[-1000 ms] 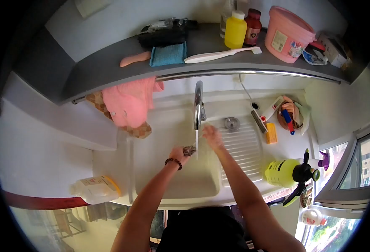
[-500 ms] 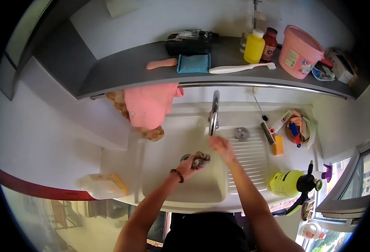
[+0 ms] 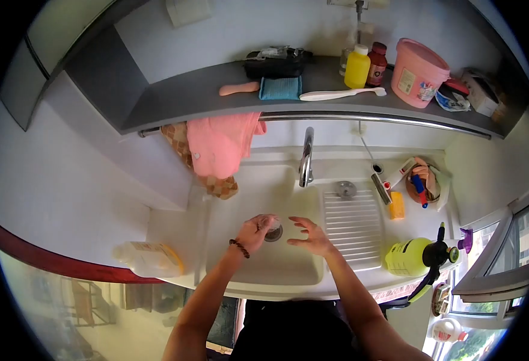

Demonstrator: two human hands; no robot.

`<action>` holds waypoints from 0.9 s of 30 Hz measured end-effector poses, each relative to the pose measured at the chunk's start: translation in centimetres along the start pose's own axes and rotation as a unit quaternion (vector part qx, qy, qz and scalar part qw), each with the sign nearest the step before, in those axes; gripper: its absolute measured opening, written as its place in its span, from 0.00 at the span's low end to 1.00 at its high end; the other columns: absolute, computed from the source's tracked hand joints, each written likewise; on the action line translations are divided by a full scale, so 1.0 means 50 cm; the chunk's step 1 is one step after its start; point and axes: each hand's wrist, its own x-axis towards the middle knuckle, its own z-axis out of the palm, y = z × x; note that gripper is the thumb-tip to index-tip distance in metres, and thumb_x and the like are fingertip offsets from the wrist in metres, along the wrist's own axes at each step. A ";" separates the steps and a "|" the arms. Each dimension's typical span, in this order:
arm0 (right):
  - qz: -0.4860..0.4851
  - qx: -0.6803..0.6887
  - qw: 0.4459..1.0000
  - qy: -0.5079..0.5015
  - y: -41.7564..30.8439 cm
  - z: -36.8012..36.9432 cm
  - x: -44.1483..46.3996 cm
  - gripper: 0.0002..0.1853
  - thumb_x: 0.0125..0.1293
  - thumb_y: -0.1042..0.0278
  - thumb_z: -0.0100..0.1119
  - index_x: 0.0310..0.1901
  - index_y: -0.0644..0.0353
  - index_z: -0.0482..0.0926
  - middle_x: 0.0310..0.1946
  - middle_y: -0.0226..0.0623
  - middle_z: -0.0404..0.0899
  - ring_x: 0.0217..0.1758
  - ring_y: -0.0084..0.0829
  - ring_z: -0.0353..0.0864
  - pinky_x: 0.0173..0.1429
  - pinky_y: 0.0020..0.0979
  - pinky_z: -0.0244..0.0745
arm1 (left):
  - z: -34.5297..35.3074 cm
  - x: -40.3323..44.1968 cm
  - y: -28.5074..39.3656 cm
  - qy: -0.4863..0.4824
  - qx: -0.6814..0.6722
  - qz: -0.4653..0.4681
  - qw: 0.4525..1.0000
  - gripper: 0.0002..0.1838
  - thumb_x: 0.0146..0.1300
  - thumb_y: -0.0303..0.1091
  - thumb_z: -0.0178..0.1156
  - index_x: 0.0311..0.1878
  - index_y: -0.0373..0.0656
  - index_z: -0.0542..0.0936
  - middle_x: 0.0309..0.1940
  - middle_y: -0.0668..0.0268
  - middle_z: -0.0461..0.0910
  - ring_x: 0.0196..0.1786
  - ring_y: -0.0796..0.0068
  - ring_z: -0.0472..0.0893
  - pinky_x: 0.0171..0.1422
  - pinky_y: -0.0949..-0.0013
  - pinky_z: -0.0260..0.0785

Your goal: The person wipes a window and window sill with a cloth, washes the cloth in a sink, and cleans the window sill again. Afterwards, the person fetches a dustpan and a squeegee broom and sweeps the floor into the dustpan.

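Right hand [image 3: 311, 239] has been dropped from near the chrome faucet [image 3: 307, 157] to left hand's [image 3: 252, 234] 3 o'clock, fingers spread wide; left fingers are curled, can't tell what's held.

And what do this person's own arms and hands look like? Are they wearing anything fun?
A dark bracelet of round beads circles the left wrist; the right wrist shows nothing. The left grip and right grip are bare hands without gloves. No sleeve covers either forearm. I can't make out any rings.
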 end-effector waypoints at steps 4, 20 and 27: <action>-0.112 -0.100 0.987 0.048 -0.078 0.069 0.026 0.30 0.58 0.70 0.74 0.62 0.62 0.76 0.52 0.38 0.83 0.48 0.32 0.85 0.54 0.31 0.81 | -0.032 -0.004 0.080 0.006 -0.102 0.061 0.993 0.20 0.78 0.47 0.52 0.57 0.42 0.82 0.50 0.54 0.84 0.52 0.65 0.82 0.60 0.66 0.74; -0.049 -0.197 0.979 -0.019 -0.097 -0.027 0.062 0.18 0.53 0.74 0.69 0.47 0.62 0.80 0.44 0.41 0.85 0.44 0.40 0.86 0.48 0.34 0.79 | -0.091 -0.035 0.072 0.005 -0.210 0.048 0.977 0.16 0.56 0.25 0.73 0.45 0.39 0.78 0.39 0.69 0.79 0.38 0.82 0.77 0.44 0.74 0.73; 0.168 0.261 0.945 -0.108 -0.127 -0.003 0.044 0.28 0.56 0.77 0.72 0.58 0.60 0.72 0.45 0.35 0.82 0.44 0.31 0.83 0.46 0.33 0.80 | -0.084 -0.002 0.086 0.006 -0.113 0.022 0.993 0.13 0.57 0.28 0.73 0.39 0.41 0.77 0.31 0.70 0.77 0.35 0.82 0.77 0.41 0.72 0.74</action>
